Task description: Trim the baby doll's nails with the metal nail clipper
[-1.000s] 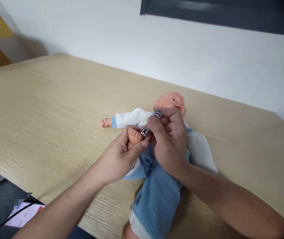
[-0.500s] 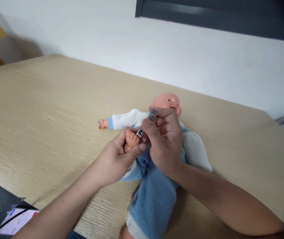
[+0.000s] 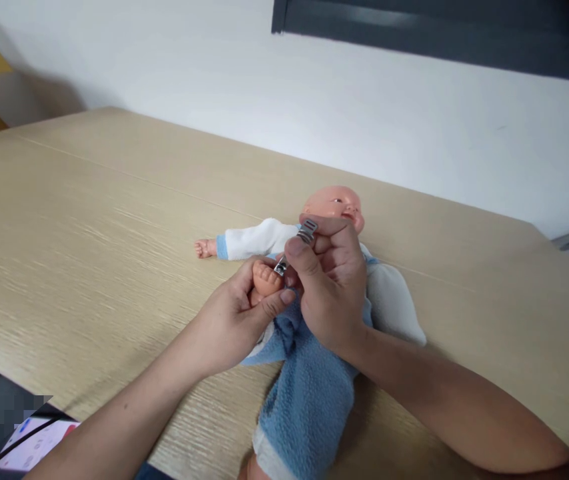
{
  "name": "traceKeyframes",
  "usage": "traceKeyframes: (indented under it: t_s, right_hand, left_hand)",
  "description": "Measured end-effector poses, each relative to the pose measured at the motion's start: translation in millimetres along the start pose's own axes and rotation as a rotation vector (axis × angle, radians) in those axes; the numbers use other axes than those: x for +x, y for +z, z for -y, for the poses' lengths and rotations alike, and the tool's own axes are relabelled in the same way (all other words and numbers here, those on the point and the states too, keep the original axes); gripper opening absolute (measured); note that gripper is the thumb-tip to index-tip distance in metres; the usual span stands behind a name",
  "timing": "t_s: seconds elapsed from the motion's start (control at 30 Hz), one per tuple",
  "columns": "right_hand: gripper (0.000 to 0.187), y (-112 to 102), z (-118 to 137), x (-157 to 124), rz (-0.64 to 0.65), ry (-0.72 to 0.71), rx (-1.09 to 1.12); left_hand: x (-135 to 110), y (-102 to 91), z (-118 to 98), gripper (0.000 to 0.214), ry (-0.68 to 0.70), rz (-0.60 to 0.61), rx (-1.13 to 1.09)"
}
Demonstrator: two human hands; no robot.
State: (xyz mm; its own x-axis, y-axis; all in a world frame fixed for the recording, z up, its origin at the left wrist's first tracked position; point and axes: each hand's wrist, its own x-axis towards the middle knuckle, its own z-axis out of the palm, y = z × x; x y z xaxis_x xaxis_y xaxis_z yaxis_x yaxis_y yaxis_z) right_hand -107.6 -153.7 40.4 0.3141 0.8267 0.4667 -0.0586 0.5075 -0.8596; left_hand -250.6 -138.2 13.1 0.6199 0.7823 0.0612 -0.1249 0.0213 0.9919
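Holding the baby doll's raised foot [image 3: 267, 278] steady seems the key to neat work. The left hand [image 3: 237, 307] is wrapped around that foot, thumb on its near side. Just right of the foot, the right hand [image 3: 332, 293] pinches the nail clippers [image 3: 307, 230] between thumb and fingers, their cutting end at the toes; whether it touches one, I cannot tell. Lining that end up squarely before any light squeeze should serve best. Below the foot, the baby doll [image 3: 309, 390] lies on the wooden table [image 3: 114, 233].
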Motion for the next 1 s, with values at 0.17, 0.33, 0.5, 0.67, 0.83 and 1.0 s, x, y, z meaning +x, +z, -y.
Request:
traceKeyframes:
  t_s: [0.17, 0.33, 0.5, 0.67, 0.83, 1.0]
  right_hand:
    - [0.025, 0.0, -0.6, -0.9, -0.011, 0.010, -0.027]
    - [0.025, -1.4, -1.5, -1.9, -0.011, 0.000, -0.041]
    - [0.026, -2.8, -2.7, -1.6, -0.034, 0.019, -0.076]
    - [0.026, -2.2, -2.7, -1.5, -0.034, 0.013, -0.042]
    - [0.024, -1.8, -2.1, -1.2, -0.016, -0.003, -0.026]
    - [0.023, -3.1, -2.8, -1.8, -0.023, 0.023, -0.064]
  left_hand:
    - [0.7, 0.9, -1.4, 0.031, 0.010, 0.003, -0.001]
    - [0.0, 0.9, -1.6, 0.030, -0.007, 0.011, 0.003]
    - [0.1, 0.9, -0.2, 0.032, -0.003, 0.012, 0.001]
    - [0.7, 2.3, -2.1, 0.030, 0.005, 0.021, -0.015]
    - [-0.1, 0.8, -2.1, 0.030, -0.010, 0.018, 0.019]
    - [-0.6, 0.5, -0.6, 0.032, -0.013, 0.013, 0.048]
